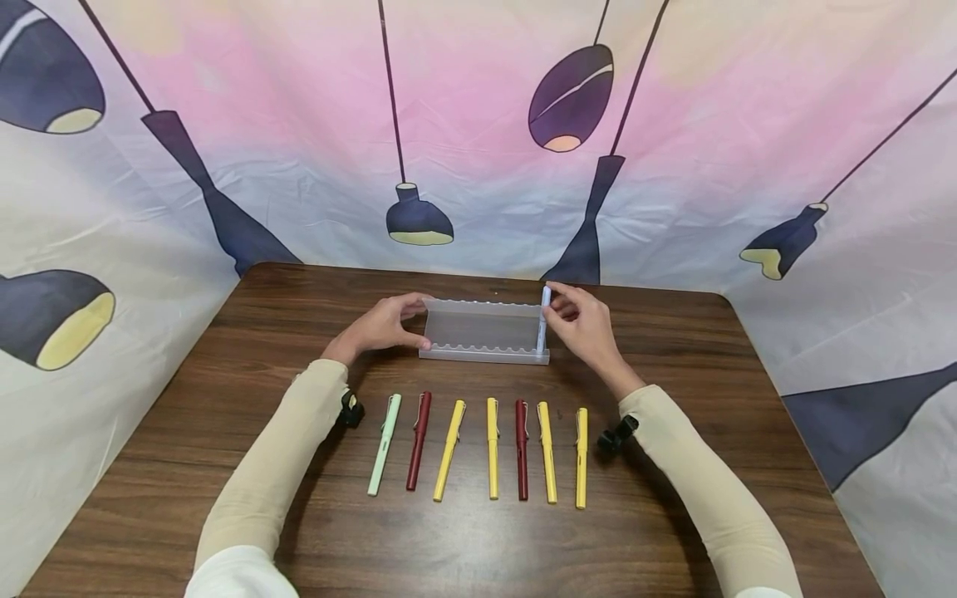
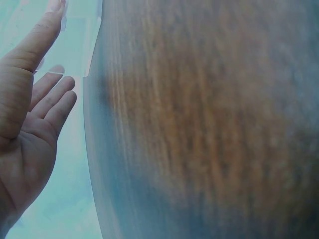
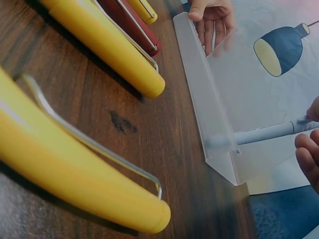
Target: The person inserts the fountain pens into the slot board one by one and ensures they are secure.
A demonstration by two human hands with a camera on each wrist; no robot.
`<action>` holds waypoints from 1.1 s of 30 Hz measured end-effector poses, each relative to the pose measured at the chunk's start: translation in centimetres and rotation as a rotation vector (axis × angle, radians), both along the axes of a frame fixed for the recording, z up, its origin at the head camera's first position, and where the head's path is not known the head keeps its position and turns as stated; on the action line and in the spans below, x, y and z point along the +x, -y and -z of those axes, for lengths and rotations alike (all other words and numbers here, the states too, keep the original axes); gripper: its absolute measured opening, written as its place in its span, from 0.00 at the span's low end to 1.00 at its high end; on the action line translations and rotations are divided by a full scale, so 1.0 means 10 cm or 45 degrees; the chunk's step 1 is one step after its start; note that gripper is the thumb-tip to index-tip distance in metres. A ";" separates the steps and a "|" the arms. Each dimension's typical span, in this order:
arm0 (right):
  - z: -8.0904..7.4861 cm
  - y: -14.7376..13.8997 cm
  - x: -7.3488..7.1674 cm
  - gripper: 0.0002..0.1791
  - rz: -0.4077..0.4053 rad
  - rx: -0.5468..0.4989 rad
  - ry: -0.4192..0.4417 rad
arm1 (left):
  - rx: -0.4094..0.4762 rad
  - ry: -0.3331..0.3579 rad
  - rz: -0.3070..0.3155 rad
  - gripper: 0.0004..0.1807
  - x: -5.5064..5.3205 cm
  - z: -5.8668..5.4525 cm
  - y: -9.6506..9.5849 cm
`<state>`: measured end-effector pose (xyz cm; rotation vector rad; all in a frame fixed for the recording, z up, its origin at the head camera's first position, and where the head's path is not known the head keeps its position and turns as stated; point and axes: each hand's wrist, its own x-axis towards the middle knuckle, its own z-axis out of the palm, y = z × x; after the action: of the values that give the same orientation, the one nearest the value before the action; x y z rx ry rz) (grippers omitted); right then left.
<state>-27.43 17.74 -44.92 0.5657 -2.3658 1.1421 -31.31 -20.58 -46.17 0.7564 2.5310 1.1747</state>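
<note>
Clear rack (image 1: pixel 478 357): left hand (image 1: pixel 383 324) holds its left end between spread thumb and fingers; right hand (image 1: pixel 586 328) pinches pale blue pen (image 1: pixel 542 334) at its right end. Pen may miss the notches (image 1: pixel 482 348) if set skewed; rack may skid if the left hold slackens. Right wrist camera (image 1: pixel 618 434) could knock the nearest yellow pen (image 1: pixel 581 457), in front of the rack.
</note>
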 end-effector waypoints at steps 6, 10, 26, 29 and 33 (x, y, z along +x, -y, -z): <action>0.00 0.00 -0.02 0.21 0.035 0.015 -0.015 | -0.002 -0.006 -0.003 0.48 0.00 -0.01 0.00; 0.00 0.00 -0.03 0.21 0.041 0.020 -0.001 | -0.003 -0.004 -0.002 0.48 0.01 -0.01 0.00; -0.04 0.00 -0.06 0.22 0.033 0.036 0.088 | -0.002 -0.005 0.001 0.48 0.01 0.00 0.00; -0.06 -0.01 -0.06 0.21 0.029 0.026 0.090 | -0.002 -0.007 0.001 0.48 0.00 0.00 0.00; -0.11 -0.04 -0.04 0.19 0.027 0.004 0.088 | -0.006 -0.005 -0.003 0.48 0.00 -0.01 0.00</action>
<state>-27.79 18.11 -43.84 0.5089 -2.4265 1.1664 -31.28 -20.60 -46.11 0.7558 2.5374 1.1681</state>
